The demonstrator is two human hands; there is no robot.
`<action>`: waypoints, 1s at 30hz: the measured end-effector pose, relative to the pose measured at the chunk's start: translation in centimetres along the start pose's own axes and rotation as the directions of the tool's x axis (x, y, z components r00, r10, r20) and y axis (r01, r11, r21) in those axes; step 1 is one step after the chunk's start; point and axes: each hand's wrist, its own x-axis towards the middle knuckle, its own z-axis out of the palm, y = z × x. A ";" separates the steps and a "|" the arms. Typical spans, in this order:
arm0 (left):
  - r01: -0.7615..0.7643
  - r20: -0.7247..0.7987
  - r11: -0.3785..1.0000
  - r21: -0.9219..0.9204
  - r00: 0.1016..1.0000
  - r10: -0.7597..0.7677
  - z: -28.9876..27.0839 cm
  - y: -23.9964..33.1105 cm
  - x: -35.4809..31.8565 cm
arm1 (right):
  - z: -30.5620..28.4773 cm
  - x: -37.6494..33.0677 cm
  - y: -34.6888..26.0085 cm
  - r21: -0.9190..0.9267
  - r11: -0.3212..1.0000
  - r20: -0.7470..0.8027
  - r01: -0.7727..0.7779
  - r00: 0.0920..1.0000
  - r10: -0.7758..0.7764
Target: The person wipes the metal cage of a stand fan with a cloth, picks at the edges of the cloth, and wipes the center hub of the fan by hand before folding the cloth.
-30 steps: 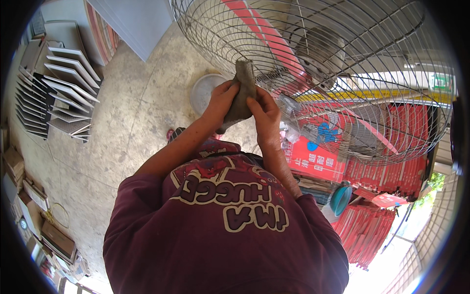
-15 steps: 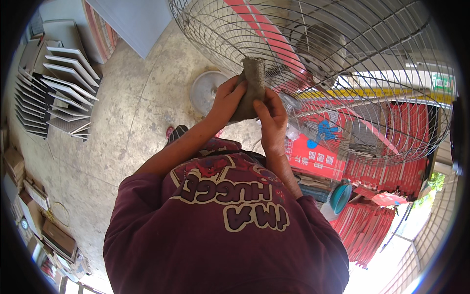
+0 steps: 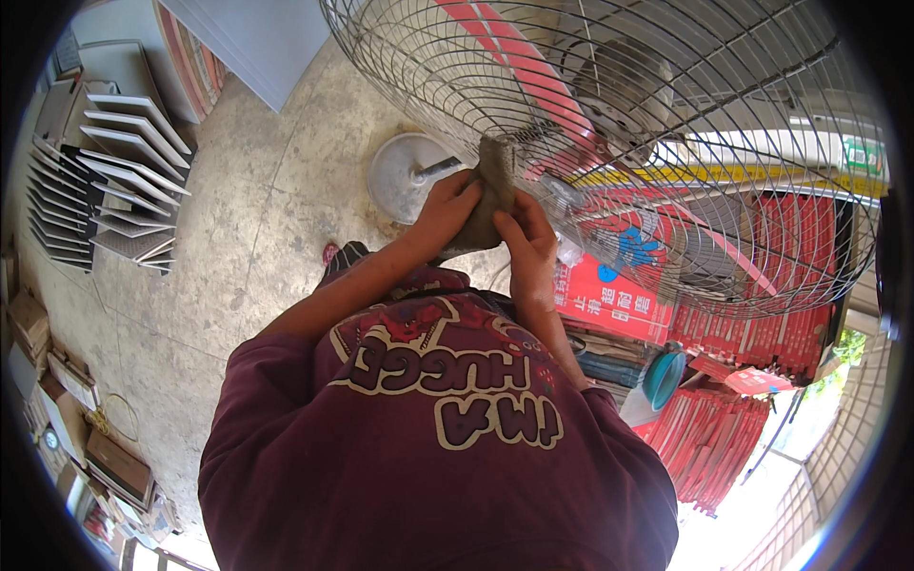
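Note:
A grey-brown cloth (image 3: 491, 190), folded or bunched so that it narrows upward, is held between my two hands in front of my chest. My left hand (image 3: 446, 211) grips its left side with bent fingers. On the other side, my right hand (image 3: 530, 230) pinches it, thumb across the front. Just beyond the cloth stands a large fan with a round wire cage (image 3: 428, 90) and a red blade (image 3: 528, 71) inside. The cloth's upper end overlaps the cage in view; whether they touch I cannot tell.
The fan's round grey base (image 3: 386, 181) rests on the concrete floor (image 3: 257, 209). Racks of tile-like panels (image 3: 133, 176) stand at left, boxes (image 3: 119, 462) at lower left. Stacked red cartons (image 3: 709, 447) and a teal round object (image 3: 664, 379) are at right.
Both hands and the cloth have come slightly down, toward my body. More of the fan's base shows behind them. My grip looks much the same.

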 end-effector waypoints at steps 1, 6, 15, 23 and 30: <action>-0.084 0.005 0.996 0.012 0.996 0.084 0.2 0.1 0.0 | 0.0 -0.2 -0.2 0.028 0.999 0.008 0.023 1.000 -0.023; -0.095 0.059 0.991 0.093 0.994 0.090 0.3 0.7 1.3 | 0.1 0.0 -1.4 0.101 0.994 -0.029 0.045 0.999 -0.042; 0.133 0.006 0.989 0.064 0.991 -0.133 0.3 -0.4 0.3 | -0.3 -0.1 0.7 0.150 0.982 -0.053 -0.118 0.990 0.127; -0.156 -0.003 0.982 0.102 0.988 0.157 1.3 0.5 0.0 | -0.2 -1.3 -0.8 0.103 0.995 -0.043 0.018 0.999 -0.013; -0.127 0.043 0.964 0.235 0.992 0.120 1.6 -0.3 1.9 | -0.8 -0.5 -0.2 0.240 0.971 -0.124 0.004 0.992 0.026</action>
